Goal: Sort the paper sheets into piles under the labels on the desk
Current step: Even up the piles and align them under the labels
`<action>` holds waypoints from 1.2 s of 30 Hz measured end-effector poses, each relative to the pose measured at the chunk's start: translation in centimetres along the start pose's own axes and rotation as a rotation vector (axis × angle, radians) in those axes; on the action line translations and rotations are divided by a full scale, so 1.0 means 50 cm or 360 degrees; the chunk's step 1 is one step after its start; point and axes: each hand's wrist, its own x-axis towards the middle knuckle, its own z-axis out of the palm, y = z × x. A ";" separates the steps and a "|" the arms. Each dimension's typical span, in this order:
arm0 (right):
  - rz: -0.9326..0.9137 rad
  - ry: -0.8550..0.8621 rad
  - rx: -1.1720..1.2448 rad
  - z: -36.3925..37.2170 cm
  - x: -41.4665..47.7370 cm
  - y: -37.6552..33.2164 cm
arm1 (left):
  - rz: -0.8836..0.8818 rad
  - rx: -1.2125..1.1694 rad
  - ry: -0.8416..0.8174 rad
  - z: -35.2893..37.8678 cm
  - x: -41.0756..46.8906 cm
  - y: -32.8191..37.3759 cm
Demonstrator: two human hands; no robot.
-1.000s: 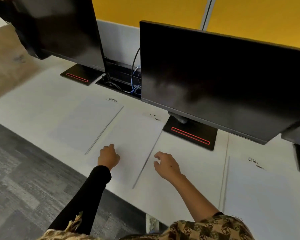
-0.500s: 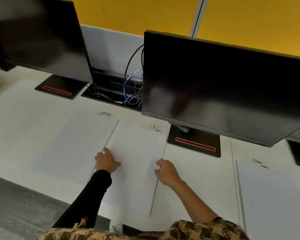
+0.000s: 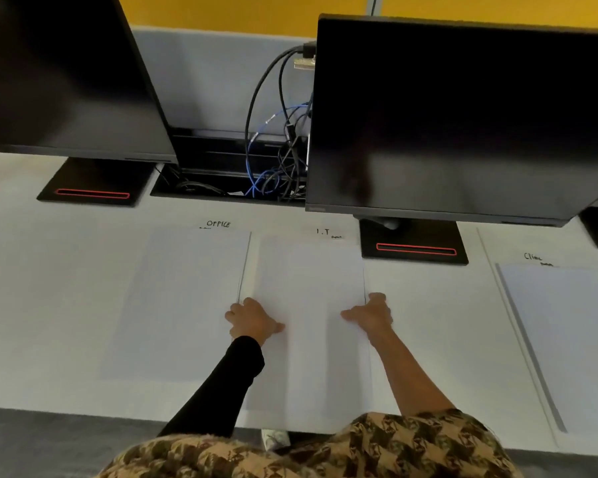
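1. Between my two hands lies the middle pile of white paper sheets (image 3: 311, 305). It is flat on the white desk top (image 3: 49, 305) and reaches from the near desk edge up to the handwritten "I.T" label (image 3: 323, 231) beyond my fingers.
2. My left hand (image 3: 254, 320), coming out of a black sleeve (image 3: 221, 391), grasps that pile's left edge, fingers curled at the edge and thumb laid on the top sheet.
3. My right hand (image 3: 370, 313), on a bare forearm, grasps the right edge the same way, thumb pointing inward across the paper. Whether either hand's fingers reach under the sheets I cannot tell.
4. Just left of my left hand lies a second pile of white sheets (image 3: 183, 298), below the handwritten "OFFICE" label (image 3: 218, 224). A narrow strip of desk parts the two piles.
5. Well to the right of my right hand, a third pile of white sheets (image 3: 567, 339) sits under a handwritten label beginning "Clin" (image 3: 532, 257); the rest is too small to read.
6. Beyond both hands stand a left black monitor (image 3: 66, 81) and a right black monitor (image 3: 463, 115). A tangle of black and blue cables (image 3: 273, 150) hangs between them.
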 end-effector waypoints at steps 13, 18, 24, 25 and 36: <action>-0.0326 0.0057 0.0334 0.017 -0.031 0.006 | 0.0126 -0.0885 -0.0165 0.003 -0.025 -0.001; -0.0612 0.0103 0.0531 -0.010 -0.070 0.002 | 0.0255 -0.1673 -0.0224 -0.023 -0.073 -0.009; -0.1069 0.0410 0.0992 -0.087 -0.161 -0.060 | 0.0802 -0.1952 -0.0040 -0.110 -0.157 0.038; -0.1143 0.0463 0.1075 -0.098 -0.176 -0.076 | 0.0897 -0.1961 0.0030 -0.126 -0.168 0.053; -0.1249 0.0485 0.1202 -0.122 -0.204 -0.082 | 0.1137 -0.1878 0.0144 -0.168 -0.189 0.081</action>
